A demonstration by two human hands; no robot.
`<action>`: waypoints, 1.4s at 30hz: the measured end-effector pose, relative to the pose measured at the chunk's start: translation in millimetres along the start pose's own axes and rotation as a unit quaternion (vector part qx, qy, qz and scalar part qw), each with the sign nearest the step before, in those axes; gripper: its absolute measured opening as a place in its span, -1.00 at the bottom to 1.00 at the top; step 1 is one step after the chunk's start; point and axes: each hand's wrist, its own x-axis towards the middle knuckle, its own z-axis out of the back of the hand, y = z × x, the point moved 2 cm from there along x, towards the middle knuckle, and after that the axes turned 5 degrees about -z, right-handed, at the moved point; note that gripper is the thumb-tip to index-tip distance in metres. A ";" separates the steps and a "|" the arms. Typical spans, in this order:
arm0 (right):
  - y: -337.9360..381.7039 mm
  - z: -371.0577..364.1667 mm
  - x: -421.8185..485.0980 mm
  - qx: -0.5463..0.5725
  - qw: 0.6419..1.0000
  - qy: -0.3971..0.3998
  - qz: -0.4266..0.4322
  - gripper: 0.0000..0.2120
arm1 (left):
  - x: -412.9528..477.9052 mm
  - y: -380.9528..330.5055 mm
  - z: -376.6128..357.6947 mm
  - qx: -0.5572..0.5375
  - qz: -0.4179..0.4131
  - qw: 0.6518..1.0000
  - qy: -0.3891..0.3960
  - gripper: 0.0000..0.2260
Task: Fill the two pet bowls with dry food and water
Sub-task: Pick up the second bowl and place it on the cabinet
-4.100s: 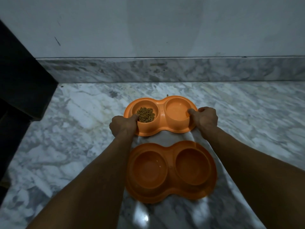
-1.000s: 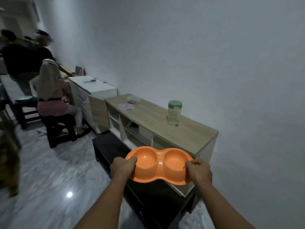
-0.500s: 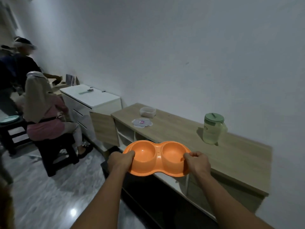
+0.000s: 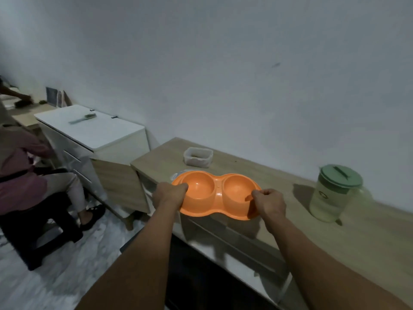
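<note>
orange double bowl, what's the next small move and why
Probably lower the orange double bowl onto the wooden counter and let go: both cups look empty, the left hand and right hand grip its ends, and the open container and green-lidded pitcher need a free hand.

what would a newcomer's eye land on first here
The bright orange double pet bowl, both wells empty, is centre frame, held at its ends by the left grip and right grip over the front edge of the wooden cabinet top. To its right stands a pale pitcher with a green lid. Behind the bowl, near the wall, is a small clear plastic container.
</note>
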 end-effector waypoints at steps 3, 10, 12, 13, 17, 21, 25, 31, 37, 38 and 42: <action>8.9 -19.7 28.0 0.007 0.999 -0.030 -0.010 -0.77 | 40.5 -13.2 -24.1 0.024 -0.007 0.999 0.031 -0.55; 9.2 -56.7 77.9 0.023 0.986 -0.144 -0.078 -0.75 | 139.1 -36.6 -97.4 0.053 -0.045 0.985 0.156 -0.57; 8.3 -64.2 84.6 0.022 0.979 -0.175 -0.104 -0.73 | 158.0 -43.9 -114.7 0.084 -0.068 0.975 0.193 -0.59; 7.8 -66.5 87.0 0.017 0.975 -0.188 -0.115 -0.73 | 164.9 -47.0 -120.7 0.105 -0.081 0.969 0.206 -0.60; 6.0 -75.1 95.3 0.008 0.964 -0.229 -0.134 -0.68 | 193.0 -54.3 -147.1 0.134 -0.121 0.946 0.269 -0.66; 3.5 -77.4 98.7 -0.006 0.951 -0.265 -0.159 -0.63 | 207.7 -49.0 -168.7 0.138 -0.112 0.933 0.313 -0.71; -0.3 -75.5 108.4 -0.017 0.943 -0.281 -0.175 -0.63 | 213.2 -43.9 -185.2 0.145 -0.103 0.926 0.333 -0.68; -4.5 -67.5 133.1 -0.042 0.944 -0.272 -0.180 -0.63 | 217.6 -45.4 -207.7 0.150 -0.097 0.926 0.332 -0.64; -13.3 -62.4 157.0 -0.076 0.945 -0.257 -0.189 -0.61 | 217.2 -43.5 -230.2 0.170 -0.077 0.931 0.313 -0.64; -14.8 -62.1 160.8 -0.077 0.945 -0.253 -0.189 -0.61 | 217.4 -42.1 -233.7 0.173 -0.076 0.933 0.307 -0.64; -19.4 -64.5 172.8 -0.080 0.949 -0.239 -0.189 -0.62 | 221.2 -34.8 -242.6 0.172 -0.071 0.938 0.293 -0.60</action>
